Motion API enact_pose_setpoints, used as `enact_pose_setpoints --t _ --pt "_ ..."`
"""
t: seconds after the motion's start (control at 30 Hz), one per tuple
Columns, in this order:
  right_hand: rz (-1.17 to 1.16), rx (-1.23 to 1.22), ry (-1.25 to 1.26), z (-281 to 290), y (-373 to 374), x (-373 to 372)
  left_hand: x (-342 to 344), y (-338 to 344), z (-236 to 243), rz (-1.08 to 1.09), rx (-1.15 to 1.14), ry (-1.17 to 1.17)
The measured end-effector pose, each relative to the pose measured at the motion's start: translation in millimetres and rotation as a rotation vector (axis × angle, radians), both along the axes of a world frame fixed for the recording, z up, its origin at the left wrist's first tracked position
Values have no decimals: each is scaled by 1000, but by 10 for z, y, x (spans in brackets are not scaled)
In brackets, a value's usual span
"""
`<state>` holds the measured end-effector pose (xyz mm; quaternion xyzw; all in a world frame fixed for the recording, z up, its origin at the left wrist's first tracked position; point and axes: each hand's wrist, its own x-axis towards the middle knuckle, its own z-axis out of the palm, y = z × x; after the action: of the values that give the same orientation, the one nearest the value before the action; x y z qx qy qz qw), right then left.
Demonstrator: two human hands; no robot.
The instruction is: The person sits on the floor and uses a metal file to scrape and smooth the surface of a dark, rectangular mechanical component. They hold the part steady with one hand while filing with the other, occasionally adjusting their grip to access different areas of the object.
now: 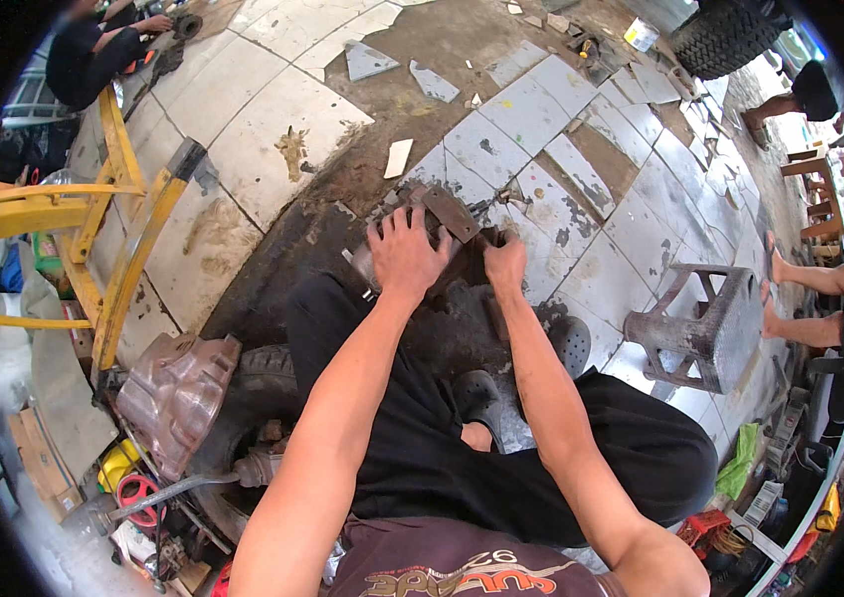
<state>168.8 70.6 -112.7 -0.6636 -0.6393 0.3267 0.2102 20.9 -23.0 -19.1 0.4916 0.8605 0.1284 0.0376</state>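
Note:
In front of my crossed legs sits a greasy grey metal housing [363,265], with a rusty brown flat plate [452,215] at its top right. My left hand [410,251] lies across the housing with its fingers spread and stretched out. Beside the plate, my right hand [504,261] is closed with its fingers curled in. Whatever it pinches is small and dark, too hidden to name. Behind the plate, small dark metal pieces [513,193] lie on the tiles.
A large bell-shaped casing [178,393] stands left, near a yellow metal frame [123,229]. A grey plastic stool [700,323] is at the right. Broken tiles [369,62] litter the floor ahead. One person sits far left [93,55]; another person's legs [810,298] show at right.

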Motion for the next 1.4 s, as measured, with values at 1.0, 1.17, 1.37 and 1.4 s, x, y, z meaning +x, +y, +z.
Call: enact_pose_setpoints --t 1.0,1.17,1.37,1.4 --pt "-6 -738 1296 935 -324 894 1051 -564 200 -152 515 -775" --pt "37 -716 1430 1052 -383 999 1047 -549 298 -193 631 -764" --pt "74 -576 1148 1473 -392 901 1008 -538 554 -26 711 -957" --pt "56 -543 1045 1547 -389 886 971 -535 572 30 668 -1031"
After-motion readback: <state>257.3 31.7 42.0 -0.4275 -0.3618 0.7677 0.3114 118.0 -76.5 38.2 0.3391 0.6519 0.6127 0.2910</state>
